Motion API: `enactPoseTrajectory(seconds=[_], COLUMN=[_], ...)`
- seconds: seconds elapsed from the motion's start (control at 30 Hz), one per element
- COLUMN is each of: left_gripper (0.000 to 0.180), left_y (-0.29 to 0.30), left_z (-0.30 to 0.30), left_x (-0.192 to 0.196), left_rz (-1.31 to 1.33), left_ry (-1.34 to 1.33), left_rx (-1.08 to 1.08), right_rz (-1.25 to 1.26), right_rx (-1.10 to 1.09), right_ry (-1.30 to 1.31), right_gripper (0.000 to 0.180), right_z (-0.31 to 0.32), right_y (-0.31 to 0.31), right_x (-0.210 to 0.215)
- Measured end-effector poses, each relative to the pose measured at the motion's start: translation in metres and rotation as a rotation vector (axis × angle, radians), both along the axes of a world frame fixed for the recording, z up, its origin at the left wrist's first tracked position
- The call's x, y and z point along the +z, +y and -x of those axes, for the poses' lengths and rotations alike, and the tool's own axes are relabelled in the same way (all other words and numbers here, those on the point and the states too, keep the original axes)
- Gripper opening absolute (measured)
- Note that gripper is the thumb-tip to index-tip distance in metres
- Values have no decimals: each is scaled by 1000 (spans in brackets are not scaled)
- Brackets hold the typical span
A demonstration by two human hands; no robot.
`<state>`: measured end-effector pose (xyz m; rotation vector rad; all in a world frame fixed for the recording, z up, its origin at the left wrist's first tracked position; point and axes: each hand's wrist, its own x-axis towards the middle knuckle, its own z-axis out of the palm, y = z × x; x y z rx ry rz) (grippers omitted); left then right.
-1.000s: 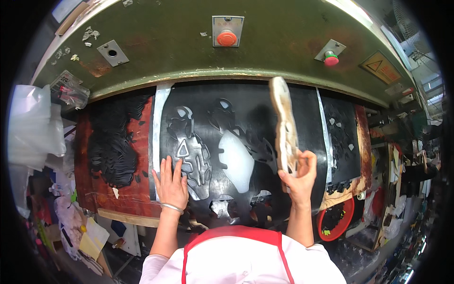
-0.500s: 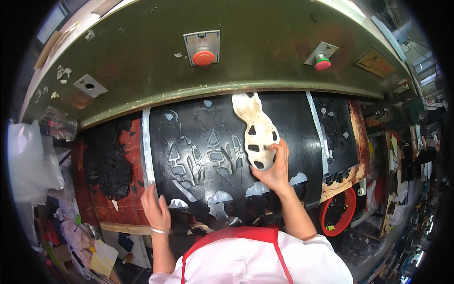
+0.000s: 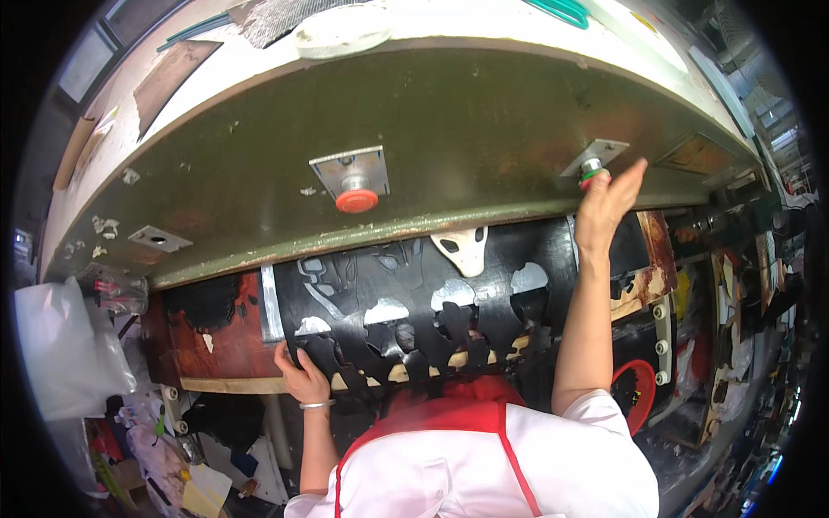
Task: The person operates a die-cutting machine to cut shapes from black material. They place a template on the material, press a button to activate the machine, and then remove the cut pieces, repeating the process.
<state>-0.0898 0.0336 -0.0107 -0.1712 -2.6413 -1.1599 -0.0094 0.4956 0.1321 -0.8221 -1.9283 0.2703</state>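
Note:
My right hand (image 3: 604,211) is raised to the front of a green machine beam (image 3: 449,129). Its thumb is at a push button with a green ring (image 3: 591,166), and the fingers stretch out past it, holding nothing. Low on the left, my left hand (image 3: 302,378) rests at the left front edge of a black sheet (image 3: 509,246), fingers and thumb apart. A cream-coloured, sole-shaped template with cut-out holes (image 3: 466,252) lies on the sheet. Only its narrow near end shows; the beam hides the rest. Cut outlines mark the sheet to its left, and rounded gaps line its front edge.
A red mushroom-shaped button (image 3: 357,199) sits mid-beam. Black scraps (image 3: 203,304) lie on the reddish board (image 3: 233,350) at left. A red basin (image 3: 646,393) stands low at right. Clear plastic bags (image 3: 69,345) hang at far left, and a white dish (image 3: 343,33) sits atop the beam.
My right hand has let go of the template and gone up and right to the push button. The beam now hides most of the template. My left hand stays near the sheet's left edge.

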Motion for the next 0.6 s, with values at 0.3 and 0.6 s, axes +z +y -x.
enactPoseTrajectory(seconds=[0.3,0.6], left_gripper=[32,29], left_y=[34,32], left_z=[64,51], left_x=[11,7], left_rz=[167,336], left_ry=[18,192], left_rx=[27,23], right_rz=[64,547], right_rx=[23,59], right_ry=[49,-277], right_gripper=[88,48], right_z=[11,-116], right_y=[7,-4], right_x=[-23,-127])
